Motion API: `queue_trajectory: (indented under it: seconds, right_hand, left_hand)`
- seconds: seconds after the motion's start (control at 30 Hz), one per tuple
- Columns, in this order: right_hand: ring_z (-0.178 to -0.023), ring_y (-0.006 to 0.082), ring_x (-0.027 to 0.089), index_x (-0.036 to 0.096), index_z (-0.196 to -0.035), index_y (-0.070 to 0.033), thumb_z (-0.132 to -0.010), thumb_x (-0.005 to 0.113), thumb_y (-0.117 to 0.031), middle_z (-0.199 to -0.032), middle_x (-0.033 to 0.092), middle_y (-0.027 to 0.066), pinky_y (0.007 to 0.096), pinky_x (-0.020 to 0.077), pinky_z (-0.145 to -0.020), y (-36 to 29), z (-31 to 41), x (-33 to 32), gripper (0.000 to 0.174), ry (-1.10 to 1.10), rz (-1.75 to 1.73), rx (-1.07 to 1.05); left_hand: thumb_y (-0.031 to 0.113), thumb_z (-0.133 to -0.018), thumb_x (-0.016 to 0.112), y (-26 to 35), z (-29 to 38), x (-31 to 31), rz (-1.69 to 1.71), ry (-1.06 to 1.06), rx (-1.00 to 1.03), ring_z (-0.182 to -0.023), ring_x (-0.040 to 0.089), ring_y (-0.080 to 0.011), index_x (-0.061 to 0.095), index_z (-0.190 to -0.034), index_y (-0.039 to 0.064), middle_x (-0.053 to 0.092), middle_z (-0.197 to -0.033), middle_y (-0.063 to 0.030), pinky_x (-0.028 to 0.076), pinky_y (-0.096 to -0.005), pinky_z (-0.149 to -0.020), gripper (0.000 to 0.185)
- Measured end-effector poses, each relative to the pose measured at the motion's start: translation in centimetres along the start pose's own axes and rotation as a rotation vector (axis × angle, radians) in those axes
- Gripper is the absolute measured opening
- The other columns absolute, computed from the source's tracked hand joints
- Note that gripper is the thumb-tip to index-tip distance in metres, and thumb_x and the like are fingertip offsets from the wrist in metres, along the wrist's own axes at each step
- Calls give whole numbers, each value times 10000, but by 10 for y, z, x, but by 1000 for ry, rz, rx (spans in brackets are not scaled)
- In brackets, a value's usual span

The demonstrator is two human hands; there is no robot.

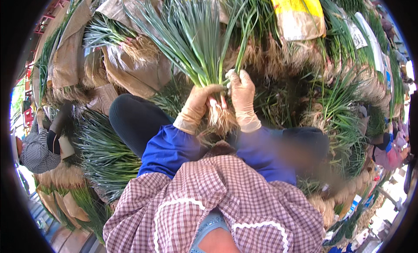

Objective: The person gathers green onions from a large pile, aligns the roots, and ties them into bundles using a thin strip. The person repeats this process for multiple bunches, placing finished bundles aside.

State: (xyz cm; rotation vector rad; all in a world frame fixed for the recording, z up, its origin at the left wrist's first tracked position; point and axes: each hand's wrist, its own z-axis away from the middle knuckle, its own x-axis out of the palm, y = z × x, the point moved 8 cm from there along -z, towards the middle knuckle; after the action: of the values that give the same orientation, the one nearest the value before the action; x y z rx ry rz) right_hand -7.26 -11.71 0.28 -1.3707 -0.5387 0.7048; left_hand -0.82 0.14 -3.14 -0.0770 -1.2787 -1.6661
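My left hand (199,101), in a thin cream glove, is wrapped around the stems of a bunch of green garlic (199,50). Long flat leaves fan away from me above the fist. Below it hang pinkish-white stem bases and straw-coloured roots (220,117). Close beside it on the right, my gloved right hand (242,96) pinches the lower end of a separate green stalk (241,53). The right fingertips are near the left thumb; whether they touch is unclear. Between my knees, loose leaves and stalks (277,106) litter the dark ground.
A large pile of green garlic (107,151) lies by my left knee, and loose plants (339,106) lie to the right. Bundles, brown sacking (137,70) and a yellow-and-tan bag (298,18) are ahead. People sit at the far left (40,151) and far right (388,151).
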Motion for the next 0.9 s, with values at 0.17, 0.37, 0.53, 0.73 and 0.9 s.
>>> queue_trajectory:
  seconds: [0.17, 0.37, 0.53, 0.73, 0.9]
  right_hand:
    - [-553, 71, 554, 620, -996, -88, -988, 520, -297, -810, 654, 41, 217, 457, -480, -83, 0, -51, 232, 149, 12, -30]
    - [-583, 97, 550, 610, -1088, -35, -941, 581, -347, -802, 623, 34, 256, 450, -544, -31, 28, 3, 346, -526, 391, -49]
    - [-648, 237, 604, 646, -1016, -78, -837, 661, -308, -724, 606, 88, 341, 495, -620, 24, 56, -56, 291, -701, 896, 322]
    - [-873, 286, 640, 627, -1069, -49, -870, 623, -455, -953, 659, 147, 363, 500, -795, -38, 33, -16, 452, -512, 551, -84]
    - [-840, 336, 633, 639, -954, -54, -882, 580, -298, -897, 648, 162, 375, 499, -737, -3, -6, -16, 262, -423, 517, 25]
  left_hand:
    - [99, -806, 610, -11, -2, -24, 201, 96, -59, -636, 664, -294, 581, -1029, -69, 650, -810, -159, 581, -394, -577, 280]
    - [142, -819, 578, 15, 11, -5, 566, -161, 55, -1102, 606, -281, 544, -1124, -4, 578, -1217, -197, 547, -376, -890, 340]
    - [333, -865, 556, 43, 17, 6, 613, -317, 313, -1398, 282, -400, 613, -1107, 41, 362, -1464, -248, 203, -544, -1156, 383]
    - [427, -871, 554, 30, 10, 16, 518, -330, 281, -1416, 236, -400, 608, -1195, 55, 356, -1472, -239, 191, -533, -1157, 496]
    - [464, -869, 558, 29, 13, 18, 624, -342, 272, -1421, 219, -397, 554, -1273, 48, 313, -1497, -231, 210, -532, -1156, 580]
